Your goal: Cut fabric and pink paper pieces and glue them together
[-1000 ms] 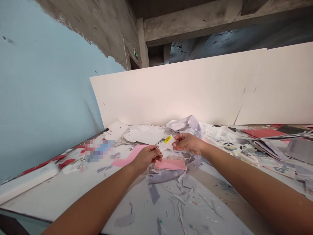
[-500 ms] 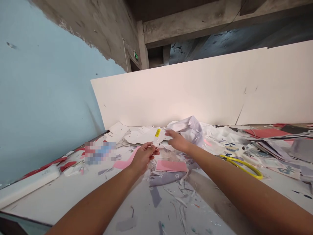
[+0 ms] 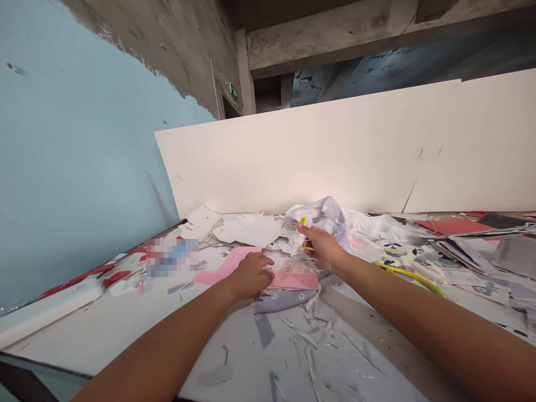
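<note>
My right hand (image 3: 323,247) is closed around a slim white piece with a yellow label (image 3: 304,221); its exact kind is unclear. The label pokes out above the thumb, and the fingers hide much of the rest. To the left, my left hand (image 3: 251,274) is open, palm down, at the end of a folded pink piece (image 3: 293,280). Beneath that lies a lavender flowered fabric scrap (image 3: 287,301). Another flat pink piece (image 3: 228,267) extends behind the left wrist.
White paper scraps (image 3: 240,230) and crumpled lavender fabric (image 3: 333,218) lie along the upright white board (image 3: 335,162). Yellow-handled scissors (image 3: 412,274) are partly behind my right forearm. Red pieces (image 3: 454,226) sit at right, a long white bar (image 3: 54,307) at left.
The white piece with the yellow label has passed from my left hand to my right. My left hand has lowered and opened at the folded pink piece.
</note>
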Available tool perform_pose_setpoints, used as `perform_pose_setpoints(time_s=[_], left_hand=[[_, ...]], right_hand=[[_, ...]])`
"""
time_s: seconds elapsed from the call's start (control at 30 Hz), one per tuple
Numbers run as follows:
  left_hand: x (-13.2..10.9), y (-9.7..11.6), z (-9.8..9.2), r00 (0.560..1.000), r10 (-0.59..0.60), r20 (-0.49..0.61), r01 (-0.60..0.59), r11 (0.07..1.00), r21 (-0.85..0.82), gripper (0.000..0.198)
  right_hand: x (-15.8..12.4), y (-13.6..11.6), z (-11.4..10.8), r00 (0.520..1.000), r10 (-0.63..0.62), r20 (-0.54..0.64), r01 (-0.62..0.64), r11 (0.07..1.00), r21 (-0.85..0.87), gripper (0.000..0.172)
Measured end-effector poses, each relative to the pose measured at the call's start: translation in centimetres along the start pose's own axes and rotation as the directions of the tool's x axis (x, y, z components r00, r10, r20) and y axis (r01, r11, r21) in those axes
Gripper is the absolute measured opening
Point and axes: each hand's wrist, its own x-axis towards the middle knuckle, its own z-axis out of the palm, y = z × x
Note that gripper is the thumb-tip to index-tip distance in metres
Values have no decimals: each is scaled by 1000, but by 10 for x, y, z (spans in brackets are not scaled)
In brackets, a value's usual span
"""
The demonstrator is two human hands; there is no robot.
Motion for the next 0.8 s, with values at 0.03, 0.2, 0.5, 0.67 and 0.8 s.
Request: perform_pose_setpoints(time_s=[0.03,0.2,0.5,0.67,0.8], left_hand=[[0,-1,1,999,3,36,-5,999,49,36],[1,2,6,1000,15,27,-16,999,32,31],[2,-6,11,992,-112,60,124,955,-269,19],[4,-11,15,978,-177,112,209,868,-450,16],[6,-10,13,976,-190,109,219,820,-529,10]], right_hand=[[0,2,-2,1000,14,-16,-13,1000,17,30],[-13,17,9,998,64,15,-65,991,113,27],[-25,41,17,997,40,69,-54,976,212,26],[-27,47,15,997,6,78,-22,976,215,26],[-28,48,16,996,-34,79,17,979,202,24]])
